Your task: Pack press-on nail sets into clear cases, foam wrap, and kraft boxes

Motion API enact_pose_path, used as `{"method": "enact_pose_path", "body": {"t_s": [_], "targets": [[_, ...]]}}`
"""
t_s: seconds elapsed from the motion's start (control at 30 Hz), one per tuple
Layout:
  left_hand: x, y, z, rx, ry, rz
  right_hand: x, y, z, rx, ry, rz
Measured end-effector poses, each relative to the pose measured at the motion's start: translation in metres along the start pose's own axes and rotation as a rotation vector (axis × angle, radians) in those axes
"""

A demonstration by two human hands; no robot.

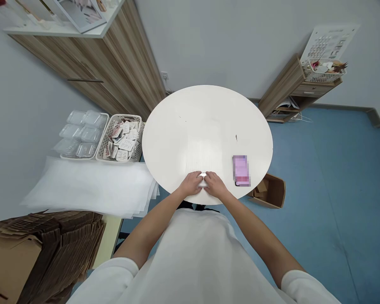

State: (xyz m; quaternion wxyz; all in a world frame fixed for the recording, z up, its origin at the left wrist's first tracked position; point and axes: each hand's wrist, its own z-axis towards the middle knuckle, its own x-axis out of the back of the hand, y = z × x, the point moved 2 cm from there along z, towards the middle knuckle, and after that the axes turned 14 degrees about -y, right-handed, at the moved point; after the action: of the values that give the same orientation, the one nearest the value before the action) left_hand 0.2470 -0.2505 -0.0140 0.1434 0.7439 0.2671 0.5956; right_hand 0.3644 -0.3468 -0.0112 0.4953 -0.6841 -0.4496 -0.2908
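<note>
Both hands meet at the near edge of the round white table (205, 114). Between them lies a small whitish packet with a shiny edge (203, 181), mostly covered by the fingers. My left hand (191, 183) is closed on its left side, and my right hand (214, 185) grips its right side. A faint pale rectangle, perhaps a thin translucent sheet (203, 154), shows on the tabletop just beyond the hands; I cannot tell whether it joins the packet. To the right of my right hand lies a phone (241, 169) with a blurred pinkish screen.
At left stand a basket of clear plastic boxes (84, 133), a basket of printed cards (122, 137) and a stack of white translucent sheets (91, 185). Folded brown cardboard (60, 249) is nearer. An open carton (270, 192) sits on the floor at right. Several small dark marks dot the tabletop.
</note>
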Motion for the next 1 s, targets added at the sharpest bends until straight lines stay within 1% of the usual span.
{"method": "enact_pose_path", "body": {"t_s": [0.07, 0.17, 0.3, 0.4, 0.47, 0.6, 0.7, 0.77, 0.9, 1.0], "targets": [[-0.001, 0.005, -0.007, -0.035, -0.027, -0.018, -0.001, -0.005, -0.01, 0.022, -0.026, 0.029], [-0.002, 0.014, -0.02, -0.084, -0.103, -0.058, -0.005, -0.016, -0.028, 0.058, -0.074, 0.098], [0.003, 0.023, -0.027, -0.062, -0.178, -0.09, -0.005, -0.023, -0.04, 0.055, -0.104, 0.162], [0.014, 0.022, -0.022, -0.023, -0.241, -0.111, 0.003, -0.02, -0.036, 0.04, -0.073, 0.15], [0.023, 0.019, -0.016, 0.001, -0.254, -0.109, 0.011, -0.015, -0.03, 0.018, -0.05, 0.129], [0.036, 0.014, -0.006, 0.05, -0.254, -0.049, 0.024, -0.008, -0.021, -0.05, -0.089, 0.073], [0.04, 0.011, 0.0, 0.063, -0.32, -0.042, 0.027, -0.005, -0.015, -0.082, -0.125, 0.027], [0.042, 0.008, 0.004, 0.075, -0.346, -0.076, 0.027, -0.003, -0.011, -0.103, -0.12, 0.014], [0.043, -0.002, 0.01, 0.195, -0.327, -0.168, 0.025, 0.001, -0.004, -0.139, -0.049, 0.029], [0.041, -0.01, 0.016, 0.275, -0.338, -0.185, 0.022, 0.006, 0.002, -0.163, -0.035, 0.039]]}}
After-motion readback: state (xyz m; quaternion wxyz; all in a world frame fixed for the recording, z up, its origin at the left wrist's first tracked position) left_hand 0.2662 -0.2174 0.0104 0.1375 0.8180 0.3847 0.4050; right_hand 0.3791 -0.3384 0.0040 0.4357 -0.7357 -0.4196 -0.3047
